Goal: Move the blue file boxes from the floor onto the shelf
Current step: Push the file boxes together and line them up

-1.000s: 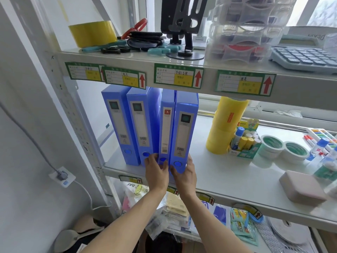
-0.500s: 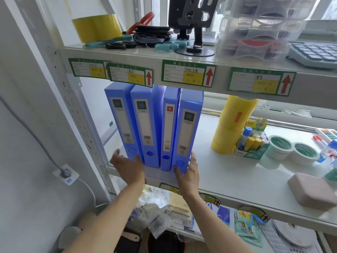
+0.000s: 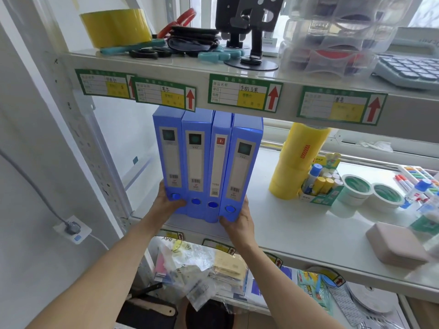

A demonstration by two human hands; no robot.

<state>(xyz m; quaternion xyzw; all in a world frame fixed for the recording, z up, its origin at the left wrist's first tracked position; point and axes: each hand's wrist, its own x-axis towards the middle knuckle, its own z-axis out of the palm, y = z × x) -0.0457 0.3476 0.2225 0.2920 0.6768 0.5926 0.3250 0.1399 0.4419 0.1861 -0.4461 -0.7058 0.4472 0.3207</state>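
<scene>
The left hand's fingers [image 3: 177, 203] curl round the near bottom corner of the leftmost box, thumb across its spine; the left hand [image 3: 166, 203] presses flat against that outer side. The right hand [image 3: 238, 220] cups the rightmost box's lower corner, thumb under the spine, fingers laid together along its right face. Between the two hands the four blue file boxes [image 3: 206, 162] stand upright, touching side by side, at the left end of the middle shelf [image 3: 297, 224]. To their right stands a stack of yellow tape rolls [image 3: 297, 162].
</scene>
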